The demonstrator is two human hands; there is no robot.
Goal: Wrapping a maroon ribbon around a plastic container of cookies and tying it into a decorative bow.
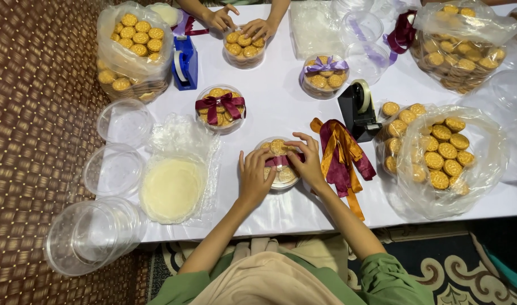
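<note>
A round clear tub of golden cookies (279,148) sits near the front of the white table (281,107), with a maroon ribbon (278,161) laid across its lid. My left hand (254,176) rests on the tub's left side, fingers on the ribbon. My right hand (308,160) pinches the ribbon at the tub's right side. Just right of my hands lies a loose bundle of maroon and orange ribbons (342,161).
A black tape dispenser (357,108) and an open bag of cookies (445,155) stand to the right. Finished ribboned tubs (220,107) (324,75) sit further back. Another person's hands (241,24) hold a tub at the far edge. Empty clear tubs (92,234) and a stack of lids (172,188) lie left.
</note>
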